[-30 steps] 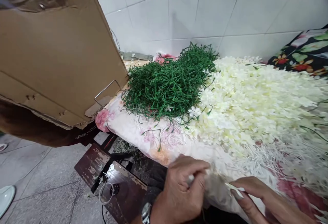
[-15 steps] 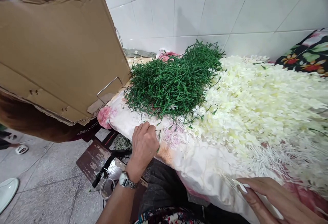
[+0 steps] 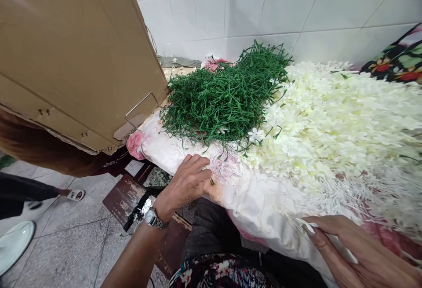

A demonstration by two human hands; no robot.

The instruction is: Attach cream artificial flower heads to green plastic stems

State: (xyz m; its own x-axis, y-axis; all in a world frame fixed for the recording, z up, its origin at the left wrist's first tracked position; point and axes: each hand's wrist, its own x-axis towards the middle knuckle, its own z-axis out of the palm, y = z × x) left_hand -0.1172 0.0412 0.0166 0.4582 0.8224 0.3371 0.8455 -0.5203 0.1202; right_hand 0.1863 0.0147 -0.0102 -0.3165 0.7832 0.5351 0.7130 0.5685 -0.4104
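Observation:
My left hand (image 3: 186, 184), with a wristwatch, rests at the near edge of the floral cloth (image 3: 260, 200). Its fingers are curled and pinch a thin green stem, of which only a short tip shows. Just beyond lies a heap of green plastic stems (image 3: 227, 99). To the right spreads a wide heap of cream-white artificial flowers (image 3: 336, 121). At the lower right, my right hand (image 3: 349, 248) lies on the cloth's edge. Its fingers are pressed together over a small white flower piece.
A large tilted cardboard box (image 3: 72, 55) fills the upper left, with a wire handle at its lower corner. A dark wooden board (image 3: 125, 195) with cables lies on the tiled floor below. Another person's sandalled foot (image 3: 74, 195) is at left. A patterned cushion (image 3: 395, 59) leans on the tiled wall.
My left hand left my right hand, reached forward to the cloth edge by the green heap and closed on a loose green stem. The right hand stayed in place.

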